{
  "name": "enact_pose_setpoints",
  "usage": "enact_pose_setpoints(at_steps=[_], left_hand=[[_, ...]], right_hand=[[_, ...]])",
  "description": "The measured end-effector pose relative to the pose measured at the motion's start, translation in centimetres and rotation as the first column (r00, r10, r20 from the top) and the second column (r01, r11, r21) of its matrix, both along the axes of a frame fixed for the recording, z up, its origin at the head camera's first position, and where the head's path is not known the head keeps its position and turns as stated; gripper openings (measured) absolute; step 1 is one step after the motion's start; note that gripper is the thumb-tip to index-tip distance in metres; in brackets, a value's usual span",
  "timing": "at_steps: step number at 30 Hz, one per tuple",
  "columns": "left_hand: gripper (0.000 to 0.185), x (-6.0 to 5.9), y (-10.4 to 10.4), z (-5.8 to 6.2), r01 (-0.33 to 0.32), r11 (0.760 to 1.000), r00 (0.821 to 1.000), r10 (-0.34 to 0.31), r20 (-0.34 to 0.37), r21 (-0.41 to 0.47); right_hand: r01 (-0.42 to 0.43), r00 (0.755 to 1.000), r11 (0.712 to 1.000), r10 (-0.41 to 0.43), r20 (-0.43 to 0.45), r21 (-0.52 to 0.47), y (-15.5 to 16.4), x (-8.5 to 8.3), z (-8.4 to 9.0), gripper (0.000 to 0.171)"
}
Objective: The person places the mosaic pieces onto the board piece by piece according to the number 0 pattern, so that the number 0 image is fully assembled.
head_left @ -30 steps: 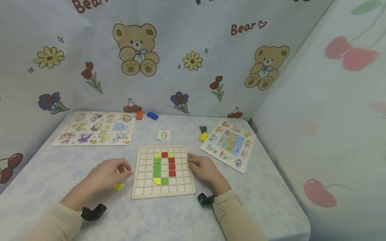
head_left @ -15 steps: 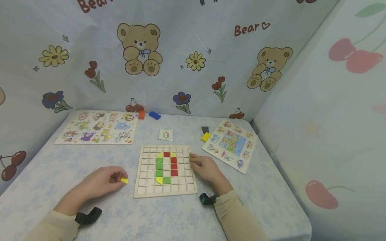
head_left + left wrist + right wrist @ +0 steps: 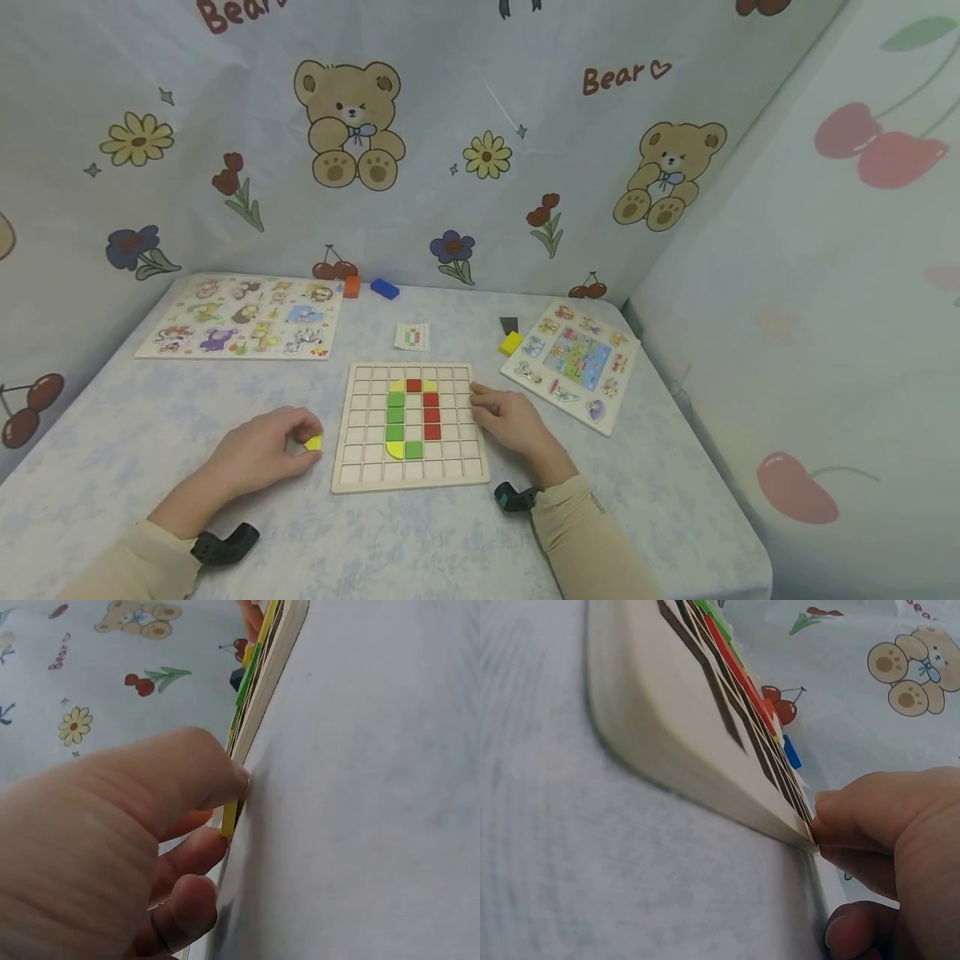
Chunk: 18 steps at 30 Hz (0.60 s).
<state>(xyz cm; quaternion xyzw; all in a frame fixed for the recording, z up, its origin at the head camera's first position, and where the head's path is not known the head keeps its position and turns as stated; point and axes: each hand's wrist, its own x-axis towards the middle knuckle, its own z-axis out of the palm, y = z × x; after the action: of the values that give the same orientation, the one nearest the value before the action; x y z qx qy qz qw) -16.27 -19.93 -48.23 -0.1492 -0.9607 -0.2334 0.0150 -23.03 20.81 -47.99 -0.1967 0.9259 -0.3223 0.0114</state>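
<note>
My left hand (image 3: 255,450) pinches a small yellow tile (image 3: 313,442) between thumb and fingertips, left of the wooden grid board (image 3: 367,472). The left wrist view shows that tile (image 3: 228,821) edge-on under the thumb. Red tiles (image 3: 431,414), green tiles (image 3: 395,416) and yellow rounded corner tiles (image 3: 394,450) lie in the grid as a tall ring shape. My right hand (image 3: 517,429) rests its fingertips against the board's right edge. Seen from the right wrist, the fingertips touch the board's rim (image 3: 705,802); whether they grip it is unclear.
A small pattern card (image 3: 412,337) lies behind the board. Picture puzzle boards lie at the back left (image 3: 225,357) and right (image 3: 517,362). An orange block (image 3: 352,287), a blue block (image 3: 385,288), a yellow block (image 3: 511,343) and a dark grey piece (image 3: 509,325) sit farther back.
My left hand has picked up the yellow tile that lay on the cloth beneath it. Since half a second ago, hand and tile have shifted slightly toward the board. The right hand stays put.
</note>
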Motion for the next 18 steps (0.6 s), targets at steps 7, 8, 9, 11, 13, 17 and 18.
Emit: enact_pose_setpoints(at_steps=[7, 8, 9, 11, 13, 17, 18], left_hand=[[0.03, 0.1, 1.7, 0.9, 0.019, 0.999, 0.999, -0.018, -0.038, 0.033], [0.03, 0.1, 2.4, 1.2, 0.027, 0.999, 0.999, -0.025, -0.031, 0.047], [0.029, 0.2, 3.2, 1.6, 0.036, 0.998, 0.999, -0.035, -0.024, 0.058], [0.027, 0.4, 5.1, 2.2, 0.065, 0.995, 0.998, -0.065, -0.002, 0.075], [0.024, 0.5, 7.2, 2.7, 0.103, 0.992, 0.995, -0.104, 0.009, 0.076], [0.019, 0.4, 11.0, 3.1, 0.167, 0.985, 0.986, -0.166, -0.018, 0.039], [0.017, 0.3, 11.7, 3.1, 0.182, 0.983, 0.983, -0.181, -0.031, 0.025]], right_hand=[[0.006, 1.0, 1.0, -0.006, 0.004, 0.01, 0.3, -0.2, -0.1, 0.034], [0.008, 1.0, 1.0, -0.008, 0.007, 0.014, 0.3, -0.2, -0.1, 0.035], [0.007, 1.0, 1.0, -0.007, 0.004, 0.016, 0.4, -0.2, -0.1, 0.035], [0.008, 1.0, 1.0, -0.008, 0.008, 0.017, 0.4, -0.1, 0.0, 0.034], [0.006, 1.0, 1.0, -0.006, 0.009, 0.02, 0.4, 0.0, 0.1, 0.035], [-0.011, 1.0, 1.0, 0.011, 0.01, 0.029, 0.2, -0.1, 0.1, 0.035], [-0.016, 1.0, 0.999, 0.016, 0.009, 0.033, 0.1, -0.1, 0.0, 0.035]])
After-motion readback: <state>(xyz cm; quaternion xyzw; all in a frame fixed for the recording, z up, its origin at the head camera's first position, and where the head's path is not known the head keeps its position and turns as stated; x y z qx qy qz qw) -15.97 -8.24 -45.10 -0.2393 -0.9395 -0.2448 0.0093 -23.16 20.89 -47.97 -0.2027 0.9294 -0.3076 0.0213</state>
